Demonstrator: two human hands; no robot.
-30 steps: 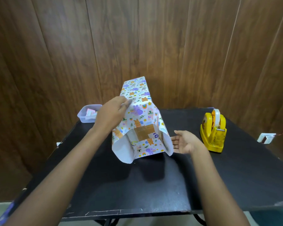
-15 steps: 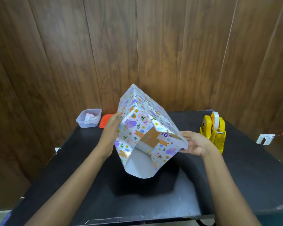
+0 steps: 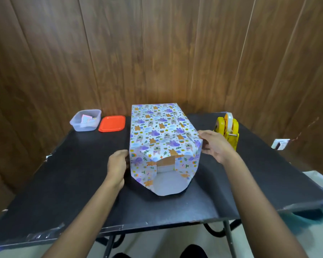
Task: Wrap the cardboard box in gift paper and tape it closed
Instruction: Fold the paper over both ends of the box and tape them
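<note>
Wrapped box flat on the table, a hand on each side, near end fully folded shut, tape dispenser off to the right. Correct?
Not quite. In the head view the near end of the wrapped box is still open: cardboard shows between the paper flaps. The left hand and right hand do flank it on the table, tape dispenser at right.

Bare forearms, no sleeves in view, left hand [image 3: 117, 167], right hand [image 3: 217, 146], possibly dark shoes below
</note>
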